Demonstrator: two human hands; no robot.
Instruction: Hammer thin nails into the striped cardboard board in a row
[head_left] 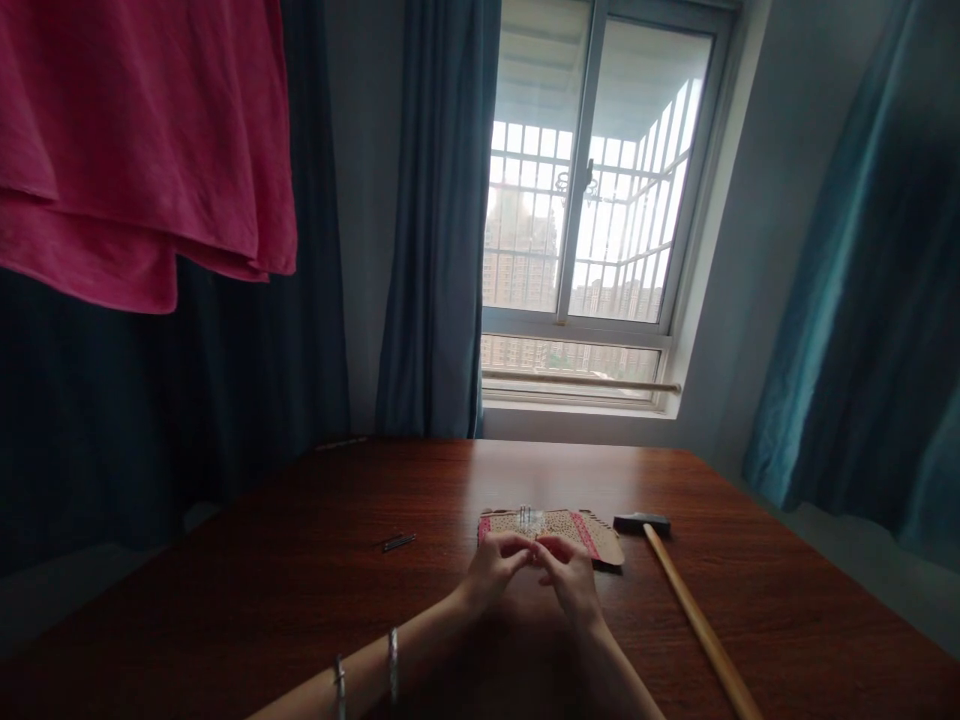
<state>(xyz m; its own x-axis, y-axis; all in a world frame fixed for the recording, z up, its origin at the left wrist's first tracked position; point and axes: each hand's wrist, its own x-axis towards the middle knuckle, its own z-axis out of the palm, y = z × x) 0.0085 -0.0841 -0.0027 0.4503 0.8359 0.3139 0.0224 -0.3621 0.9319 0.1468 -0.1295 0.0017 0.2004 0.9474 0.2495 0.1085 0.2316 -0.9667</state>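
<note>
My left hand point(496, 568) and my right hand point(568, 573) meet at the near edge of a piece of patterned cardboard point(562, 523) on the table. Thumbs and fingertips of both are pinched close together; anything between them is too small to make out. Several thin nails point(525, 516) stand upright in the cardboard just beyond my fingertips, beside a clear, shiny patch. To the right lies a hammer point(686, 595), its dark head touching or close to the cardboard's right side and its long wooden handle pointing toward me. My hands cover part of the cardboard's near edge.
A few loose nails point(398, 542) lie left of the cardboard on the brown wooden table point(300, 600). A pink cloth point(150, 150) hangs at upper left. Behind the table are blue curtains point(439, 220) and a barred window point(577, 180).
</note>
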